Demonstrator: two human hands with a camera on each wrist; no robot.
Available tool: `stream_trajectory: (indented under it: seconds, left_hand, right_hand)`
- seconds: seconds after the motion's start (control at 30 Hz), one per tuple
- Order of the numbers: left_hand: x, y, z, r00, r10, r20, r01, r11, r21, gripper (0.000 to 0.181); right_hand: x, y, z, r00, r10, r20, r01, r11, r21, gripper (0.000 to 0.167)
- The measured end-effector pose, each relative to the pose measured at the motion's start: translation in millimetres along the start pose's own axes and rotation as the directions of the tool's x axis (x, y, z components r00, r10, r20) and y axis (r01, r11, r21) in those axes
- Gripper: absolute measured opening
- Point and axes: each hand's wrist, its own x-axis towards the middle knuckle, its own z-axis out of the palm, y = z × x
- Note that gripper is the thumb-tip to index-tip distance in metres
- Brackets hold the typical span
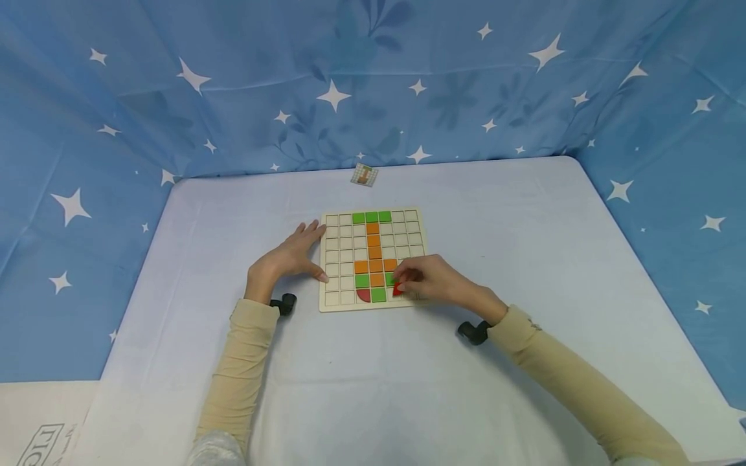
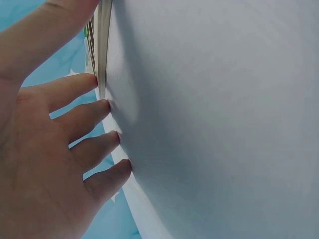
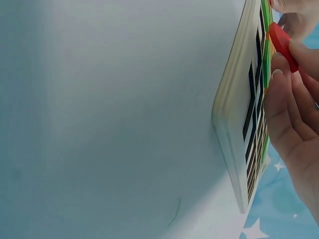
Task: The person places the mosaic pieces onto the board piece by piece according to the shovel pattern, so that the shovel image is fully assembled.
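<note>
A wooden grid board [image 1: 338, 298] lies on the table with green, orange and red tiles in some of its squares. My right hand [image 1: 434, 279] pinches a red tile [image 3: 283, 47] between thumb and fingers over the board's lower right part. Another red tile [image 1: 364, 295], rounded on one side, sits in the bottom row, left of a green tile [image 1: 379, 295]. My left hand [image 1: 288, 255] is at the board's left edge, fingers spread. In the left wrist view its fingertips touch the board's side and the tabletop.
A small picture card [image 1: 364, 175] lies beyond the board near the table's back edge. Blue star-patterned cloth [image 1: 373, 84] hangs behind and beside the white table [image 1: 524, 226]. Printed pale material [image 1: 46, 421] shows at the lower left.
</note>
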Motion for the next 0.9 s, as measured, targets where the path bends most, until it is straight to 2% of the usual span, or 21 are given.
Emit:
stream_trajectory:
  seconds: [0.23, 0.63, 0.9]
  left_hand:
    - [-1.5, -0.9, -0.8, 1.0, -0.002, -0.001, 0.002, 1.0, 0.002, 0.116]
    - [-6.7, -1.6, 1.7, 1.0, -0.005, -0.004, 0.005, 1.0, -0.014, 0.117]
    - [-5.9, 1.1, 3.6, 1.0, -0.001, 0.003, 0.001, 1.0, -0.012, 0.118]
  right_hand:
    - [6.8, -2.9, 7.4, 0.999, 0.019, 0.044, -0.019, 1.0, -0.013, 0.01]
    - [10.2, -11.6, 14.3, 0.996, -0.08, 0.025, 0.083, 0.982, -0.172, 0.008]
    - [6.0, -10.9, 18.5, 0.993, -0.118, 0.001, 0.116, 0.974, -0.194, 0.011]
